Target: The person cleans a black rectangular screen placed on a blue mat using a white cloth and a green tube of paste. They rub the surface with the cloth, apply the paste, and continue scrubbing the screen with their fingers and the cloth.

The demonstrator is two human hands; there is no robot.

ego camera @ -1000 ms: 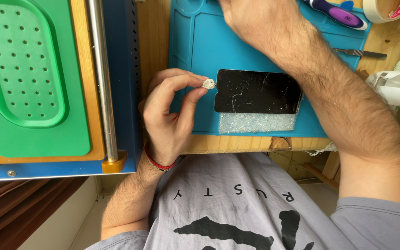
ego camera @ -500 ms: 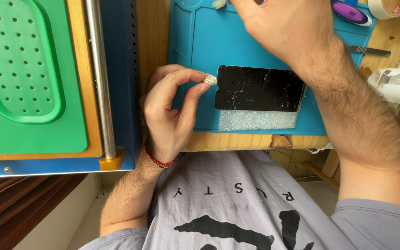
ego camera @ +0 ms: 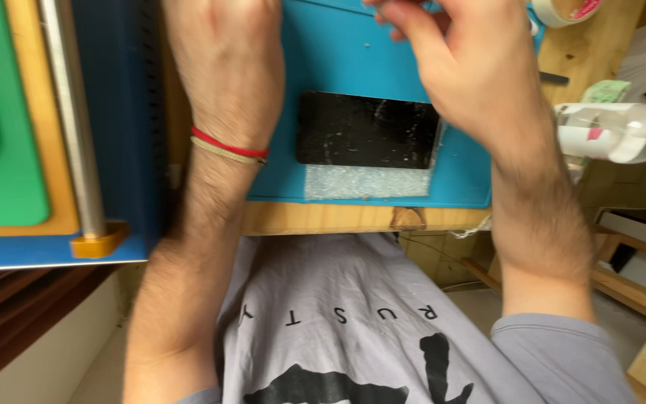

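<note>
While both my hands reach toward the top edge of the frame, the cracked phone lies flat in the upper middle, on the blue mat. My left hand sits back-up in the upper left; its fingers run out of view, so I cannot tell what they hold. My right hand hovers upper right, fingers curled narrow at the frame's edge, grip unclear. I judge the risk is my right wrist dragging across the shattered glass: sharp splinters could cut or scatter. The phone is a glossy black rectangle webbed with pale cracks. A strip of glittery crumbs lies just below it. The mat looks soft, matte, rubbery, with moulded trays.
</note>
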